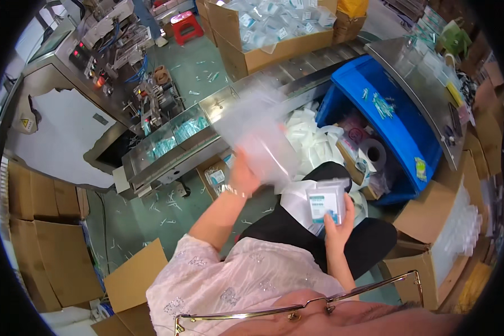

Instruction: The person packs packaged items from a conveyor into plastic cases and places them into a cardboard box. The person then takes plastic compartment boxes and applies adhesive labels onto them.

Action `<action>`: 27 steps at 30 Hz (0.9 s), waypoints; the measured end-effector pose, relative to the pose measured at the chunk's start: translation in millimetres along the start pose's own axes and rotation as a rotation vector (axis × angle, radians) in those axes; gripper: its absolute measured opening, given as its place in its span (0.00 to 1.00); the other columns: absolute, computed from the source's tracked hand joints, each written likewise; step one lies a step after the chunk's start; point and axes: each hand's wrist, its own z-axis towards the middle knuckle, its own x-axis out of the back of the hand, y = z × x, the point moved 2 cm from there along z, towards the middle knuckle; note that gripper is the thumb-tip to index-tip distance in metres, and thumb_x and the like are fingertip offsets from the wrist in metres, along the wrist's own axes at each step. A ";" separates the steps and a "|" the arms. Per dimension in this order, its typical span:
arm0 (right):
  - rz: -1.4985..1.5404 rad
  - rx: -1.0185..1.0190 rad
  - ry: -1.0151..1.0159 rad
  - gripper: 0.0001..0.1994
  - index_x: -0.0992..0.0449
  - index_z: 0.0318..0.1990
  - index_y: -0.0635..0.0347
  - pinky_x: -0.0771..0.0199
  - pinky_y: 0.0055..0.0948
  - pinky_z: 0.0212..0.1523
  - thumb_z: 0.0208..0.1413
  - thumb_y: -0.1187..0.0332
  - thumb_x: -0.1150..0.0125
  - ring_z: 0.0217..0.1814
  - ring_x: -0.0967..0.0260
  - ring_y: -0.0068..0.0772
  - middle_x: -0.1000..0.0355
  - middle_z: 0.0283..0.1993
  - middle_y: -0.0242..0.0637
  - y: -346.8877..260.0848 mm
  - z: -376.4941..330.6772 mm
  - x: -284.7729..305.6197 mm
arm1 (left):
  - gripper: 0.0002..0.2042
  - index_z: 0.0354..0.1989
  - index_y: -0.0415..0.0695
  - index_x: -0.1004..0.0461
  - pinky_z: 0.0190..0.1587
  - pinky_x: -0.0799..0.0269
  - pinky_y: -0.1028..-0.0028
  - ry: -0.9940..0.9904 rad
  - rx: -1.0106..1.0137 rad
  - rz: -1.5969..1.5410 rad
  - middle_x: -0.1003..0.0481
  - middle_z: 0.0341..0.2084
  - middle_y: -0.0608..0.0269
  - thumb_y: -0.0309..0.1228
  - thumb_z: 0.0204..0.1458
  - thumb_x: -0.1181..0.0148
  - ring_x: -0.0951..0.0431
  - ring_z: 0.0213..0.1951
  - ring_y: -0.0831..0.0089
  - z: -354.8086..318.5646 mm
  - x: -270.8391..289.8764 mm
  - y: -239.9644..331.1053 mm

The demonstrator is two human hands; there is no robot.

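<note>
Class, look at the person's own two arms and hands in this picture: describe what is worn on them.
The left hand is bare, with a thin metallic bracelet at the wrist. The left arm comes out of a short, pale pink sleeve with small sparkly decorations. The right hand and forearm are bare, with no jewellery or glove visible. No gloves on either hand.

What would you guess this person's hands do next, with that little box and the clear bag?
Probably bring the two together: the right hand holds a small clear box upright over the lap, while the left hand lifts a blurred clear plastic bag just beside it, apart from the box.
</note>
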 end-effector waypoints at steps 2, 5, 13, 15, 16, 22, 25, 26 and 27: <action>-0.206 0.150 -0.071 0.32 0.42 0.56 0.68 0.46 0.35 0.58 0.37 0.75 0.42 0.58 0.44 0.39 0.41 0.55 0.44 -10.6 8.2 -28.4 | 0.32 0.55 0.39 0.41 0.57 0.44 0.67 -0.120 0.020 0.723 0.34 0.50 0.57 0.50 0.48 0.47 0.36 0.53 0.64 -34.1 25.7 -38.8; -0.223 0.231 -0.172 0.30 0.39 0.52 0.65 0.46 0.36 0.57 0.35 0.75 0.41 0.59 0.45 0.43 0.42 0.55 0.48 -14.7 16.3 -27.3 | 0.22 0.51 0.39 0.36 0.48 0.37 0.72 0.097 -0.072 0.677 0.31 0.43 0.60 0.37 0.49 0.45 0.32 0.46 0.71 -25.0 63.3 3.9; -0.580 0.425 -0.412 0.11 0.27 0.34 0.57 0.41 0.41 0.55 0.38 0.76 0.42 0.60 0.46 0.50 0.40 0.54 0.46 20.0 24.1 11.0 | 0.21 0.27 0.38 0.33 0.31 0.39 0.67 0.729 -0.411 1.688 0.34 0.20 0.57 0.46 0.43 0.39 0.37 0.25 0.68 47.3 270.1 224.2; -0.648 0.421 -0.450 0.11 0.26 0.35 0.54 0.45 0.45 0.57 0.39 0.75 0.42 0.61 0.48 0.50 0.40 0.55 0.42 23.2 28.6 13.5 | 0.22 0.19 0.36 0.33 0.31 0.39 0.64 0.628 -0.464 2.173 0.33 0.19 0.53 0.46 0.41 0.37 0.36 0.25 0.67 61.7 248.1 221.5; -0.721 0.425 -0.456 0.12 0.26 0.36 0.52 0.48 0.47 0.58 0.39 0.75 0.41 0.62 0.49 0.49 0.40 0.55 0.40 24.0 30.3 20.1 | 0.20 0.21 0.36 0.33 0.29 0.39 0.65 0.496 -0.530 2.242 0.32 0.19 0.55 0.44 0.41 0.37 0.34 0.24 0.70 76.0 217.2 193.8; -0.846 0.439 -0.588 0.17 0.26 0.41 0.44 0.61 0.57 0.60 0.38 0.71 0.39 0.66 0.57 0.45 0.44 0.59 0.36 28.6 41.6 5.3 | 0.16 0.41 0.40 0.36 0.34 0.29 0.71 0.345 0.071 1.044 0.30 0.35 0.59 0.32 0.46 0.41 0.28 0.34 0.72 14.9 130.9 40.4; -0.927 0.454 -0.551 0.16 0.25 0.40 0.44 0.65 0.61 0.59 0.38 0.68 0.38 0.67 0.58 0.44 0.44 0.58 0.37 19.6 45.5 -9.7 | 0.23 0.51 0.44 0.38 0.46 0.32 0.59 0.264 0.267 -0.175 0.31 0.43 0.58 0.42 0.49 0.48 0.30 0.45 0.60 -31.5 75.9 -53.0; -0.944 0.460 -0.563 0.16 0.25 0.40 0.45 0.65 0.63 0.59 0.38 0.66 0.38 0.67 0.58 0.45 0.43 0.58 0.37 17.1 46.6 -14.6 | 0.21 0.50 0.45 0.37 0.48 0.35 0.62 0.028 0.296 -0.441 0.32 0.44 0.57 0.44 0.51 0.54 0.32 0.45 0.62 -35.5 88.8 -83.1; -0.984 0.437 -0.581 0.16 0.25 0.41 0.44 0.66 0.64 0.58 0.39 0.64 0.38 0.67 0.59 0.45 0.43 0.58 0.38 15.9 46.3 -13.4 | 0.20 0.50 0.44 0.37 0.49 0.35 0.64 0.098 0.229 -0.232 0.32 0.44 0.56 0.42 0.53 0.57 0.31 0.45 0.62 -38.2 92.0 -110.4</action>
